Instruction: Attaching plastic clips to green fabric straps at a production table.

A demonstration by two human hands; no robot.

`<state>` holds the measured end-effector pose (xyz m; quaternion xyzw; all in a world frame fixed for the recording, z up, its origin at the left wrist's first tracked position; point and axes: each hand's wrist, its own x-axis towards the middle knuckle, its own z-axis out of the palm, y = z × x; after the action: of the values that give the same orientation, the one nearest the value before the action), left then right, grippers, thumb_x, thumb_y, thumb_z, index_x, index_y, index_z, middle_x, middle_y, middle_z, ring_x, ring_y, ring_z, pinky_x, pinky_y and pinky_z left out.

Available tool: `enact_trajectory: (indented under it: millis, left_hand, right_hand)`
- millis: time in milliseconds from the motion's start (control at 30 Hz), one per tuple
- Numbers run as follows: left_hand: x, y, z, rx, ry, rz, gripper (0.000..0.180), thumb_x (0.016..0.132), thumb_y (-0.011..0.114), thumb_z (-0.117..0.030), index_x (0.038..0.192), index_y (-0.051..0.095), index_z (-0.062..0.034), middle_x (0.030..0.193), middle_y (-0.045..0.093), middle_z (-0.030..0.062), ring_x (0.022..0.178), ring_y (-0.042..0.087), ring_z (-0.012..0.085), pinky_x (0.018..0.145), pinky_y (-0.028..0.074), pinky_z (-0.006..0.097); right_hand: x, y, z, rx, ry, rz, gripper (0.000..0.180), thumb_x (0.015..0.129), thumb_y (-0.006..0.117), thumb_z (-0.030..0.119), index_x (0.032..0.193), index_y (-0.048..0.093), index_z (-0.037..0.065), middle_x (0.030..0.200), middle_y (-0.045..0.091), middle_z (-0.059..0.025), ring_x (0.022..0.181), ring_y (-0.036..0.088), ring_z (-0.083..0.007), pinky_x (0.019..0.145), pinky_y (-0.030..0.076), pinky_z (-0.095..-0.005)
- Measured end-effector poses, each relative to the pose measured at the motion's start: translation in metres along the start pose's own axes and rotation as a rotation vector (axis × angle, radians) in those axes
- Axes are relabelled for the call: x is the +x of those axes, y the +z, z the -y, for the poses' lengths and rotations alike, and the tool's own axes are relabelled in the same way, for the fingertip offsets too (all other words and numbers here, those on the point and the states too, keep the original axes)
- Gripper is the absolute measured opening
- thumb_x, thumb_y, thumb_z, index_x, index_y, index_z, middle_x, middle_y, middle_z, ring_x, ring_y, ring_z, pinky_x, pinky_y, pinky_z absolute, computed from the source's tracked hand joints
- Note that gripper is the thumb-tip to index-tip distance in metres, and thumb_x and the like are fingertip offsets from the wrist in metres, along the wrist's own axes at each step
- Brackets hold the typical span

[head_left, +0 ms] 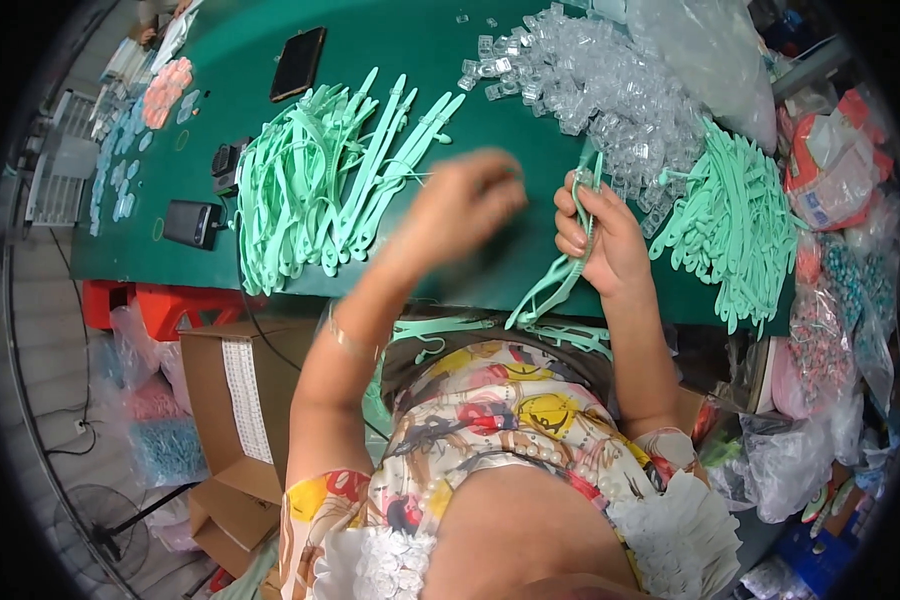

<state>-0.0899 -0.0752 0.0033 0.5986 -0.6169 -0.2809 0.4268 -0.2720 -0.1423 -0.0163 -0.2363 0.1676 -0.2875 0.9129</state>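
My right hand (610, 238) is closed around a mint green plastic strap (553, 283), its looped end hanging down toward my lap. A small clear clip sits at the strap's upper end, by my fingertips. To its left, over the table, my left hand (470, 205) is smeared by motion. Its fingers look bent, but whether they hold anything does not show. Beyond my left hand lies a large pile of mint green straps (290, 190), several of them fanned out toward it. Another heap of green straps (735, 220) is right of my right hand. Clear plastic clips (610, 90) are heaped at the back.
The green table (410, 40) also bears a phone (298, 63), a black power bank (192, 222) and pink round pieces (167, 92). More green straps (580, 338) lie on my lap. A cardboard box (240, 400) stands at the lower left, and filled plastic bags (835, 170) crowd the right.
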Motion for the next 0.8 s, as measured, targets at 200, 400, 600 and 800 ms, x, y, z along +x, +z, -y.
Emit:
enact_trajectory:
  millis: [200, 400, 600, 800]
  left_hand:
    - [0.105, -0.013, 0.081, 0.840, 0.213, -0.528, 0.022, 0.075, 0.058, -0.016, 0.096, 0.058, -0.0101, 0.095, 0.057, 0.0090, 0.089, 0.054, 0.0272, 0.070, 0.044, 0.041]
    - [0.119, -0.004, 0.078, 0.994, -0.105, -0.255, 0.016, 0.077, 0.056, -0.020, 0.090, 0.061, -0.0118, 0.089, 0.060, 0.0082, 0.088, 0.056, 0.0287, 0.071, 0.045, 0.039]
    - [0.077, -0.001, 0.059, 0.413, -0.010, -0.351, 0.017, 0.080, 0.054, -0.018, 0.088, 0.061, -0.0047, 0.081, 0.060, 0.0093, 0.071, 0.059, 0.0253, 0.067, 0.045, 0.033]
    - [-0.012, 0.013, -0.010, -0.967, -0.323, -0.053, 0.020, 0.087, 0.043, -0.020, 0.095, 0.048, -0.0022, 0.070, 0.043, 0.0024, 0.055, 0.036, 0.0104, 0.053, 0.033, 0.022]
  right_hand:
    - [-0.012, 0.001, 0.002, -0.174, 0.014, -0.024, 0.013, 0.088, 0.048, 0.015, 0.095, 0.051, 0.004, 0.064, 0.044, -0.0019, 0.044, 0.038, -0.0077, 0.041, 0.028, -0.0210]
    - [-0.020, -0.001, 0.000, -0.228, -0.018, -0.007, 0.014, 0.088, 0.049, 0.014, 0.095, 0.050, 0.002, 0.065, 0.046, -0.0019, 0.046, 0.040, -0.0076, 0.043, 0.031, -0.0210]
    - [-0.028, 0.012, 0.006, -0.507, -0.106, -0.100, 0.014, 0.088, 0.051, 0.013, 0.097, 0.050, 0.002, 0.070, 0.050, -0.0029, 0.049, 0.041, -0.0059, 0.043, 0.032, -0.0191]
    - [-0.034, 0.024, 0.002, -0.502, -0.129, -0.120, 0.013, 0.088, 0.051, 0.012, 0.096, 0.050, 0.002, 0.063, 0.043, 0.0003, 0.047, 0.034, -0.0033, 0.040, 0.026, -0.0168]
